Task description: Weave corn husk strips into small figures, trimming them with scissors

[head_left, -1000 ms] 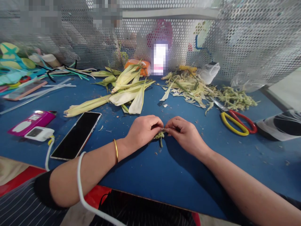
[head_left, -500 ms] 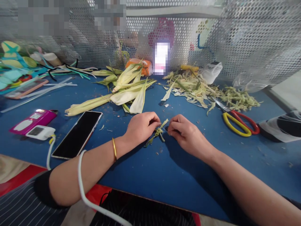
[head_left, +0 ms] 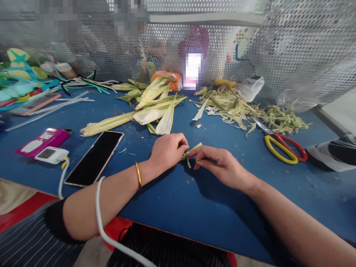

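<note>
My left hand (head_left: pixel 168 150) is closed in a pinch on a small green braid of corn husk (head_left: pixel 184 157), just above the blue table (head_left: pixel 172 207). The hand covers much of the braid, and a pale loose end points up to the right. From the right comes my right hand (head_left: pixel 221 163), its index finger stretched out and touching the braid. Its thumb and other fingers are curled together below; what they pinch is hidden. Beyond my left hand lies a pile of whole corn husks (head_left: pixel 154 107).
Torn husk strips (head_left: pixel 228 107) heap at the back right, beside scissors (head_left: pixel 282 146) with red and yellow handles. A phone (head_left: pixel 94 157) and a white device (head_left: pixel 51 154) lie left. A white cable (head_left: pixel 98 207) crosses my left forearm. Perforated metal mesh (head_left: pixel 167 33) stands behind.
My right hand has moved left to the braid, and its index finger has stretched out onto it. My left hand keeps its pinch. The whole view has shifted slightly.
</note>
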`<state>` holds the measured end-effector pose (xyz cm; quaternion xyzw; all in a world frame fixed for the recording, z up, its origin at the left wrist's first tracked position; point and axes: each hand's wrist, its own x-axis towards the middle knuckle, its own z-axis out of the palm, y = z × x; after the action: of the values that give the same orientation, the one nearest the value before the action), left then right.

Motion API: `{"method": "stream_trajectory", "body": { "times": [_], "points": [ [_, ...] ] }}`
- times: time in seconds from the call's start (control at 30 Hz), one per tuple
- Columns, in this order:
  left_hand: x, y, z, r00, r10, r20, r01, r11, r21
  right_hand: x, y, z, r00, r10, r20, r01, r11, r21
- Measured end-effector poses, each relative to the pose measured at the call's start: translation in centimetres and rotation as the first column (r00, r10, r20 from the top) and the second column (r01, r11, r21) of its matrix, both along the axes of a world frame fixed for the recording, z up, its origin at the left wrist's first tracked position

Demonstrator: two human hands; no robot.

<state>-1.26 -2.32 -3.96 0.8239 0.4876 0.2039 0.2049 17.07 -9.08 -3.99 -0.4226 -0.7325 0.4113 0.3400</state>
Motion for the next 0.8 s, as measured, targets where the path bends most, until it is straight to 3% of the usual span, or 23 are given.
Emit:
{"method": "stream_trajectory", "body": {
  "times": [0.07, 0.17, 0.27, 0.37, 0.53, 0.67, 0.8],
  "points": [
    [0.0, 0.1, 0.0, 0.999, 0.002, 0.049, 0.001, 0.999, -0.053, -0.1, 0.1, -0.4, 0.997, 0.005, -0.073, -0.013, 0.995, -0.102],
    [0.0, 0.5, 0.0, 0.970, -0.016, 0.243, 0.062, 0.981, -0.185, 0.2, 0.5, -0.9, 0.993, -0.036, -0.110, 0.022, 0.992, -0.125],
    [0.0, 0.8, 0.0, 0.877, -0.022, 0.479, 0.198, 0.926, -0.320, 0.5, 0.7, -1.2, 0.992, -0.041, -0.118, 0.031, 0.995, -0.090],
    [0.0, 0.7, 0.2, 0.791, -0.025, 0.611, 0.333, 0.855, -0.397, 0.6, 0.8, -1.3, 0.992, -0.040, -0.117, 0.032, 0.997, -0.076],
    [0.1, 0.6, 0.4, 0.767, -0.039, 0.640, 0.420, 0.785, -0.456, 0.7, 0.8, -1.5, 0.991, -0.073, -0.109, 0.062, 0.993, -0.101],
    [0.2, 0.5, 0.4, 0.810, -0.053, 0.584, 0.392, 0.790, -0.472, 0.6, 0.7, -1.4, 0.992, -0.070, -0.107, 0.061, 0.994, -0.090],
    [0.2, 0.6, 0.2, 0.841, -0.082, 0.535, 0.362, 0.820, -0.443, 0.5, 0.6, -1.0, 0.996, -0.087, -0.002, 0.087, 0.995, -0.038]
  ]
}}
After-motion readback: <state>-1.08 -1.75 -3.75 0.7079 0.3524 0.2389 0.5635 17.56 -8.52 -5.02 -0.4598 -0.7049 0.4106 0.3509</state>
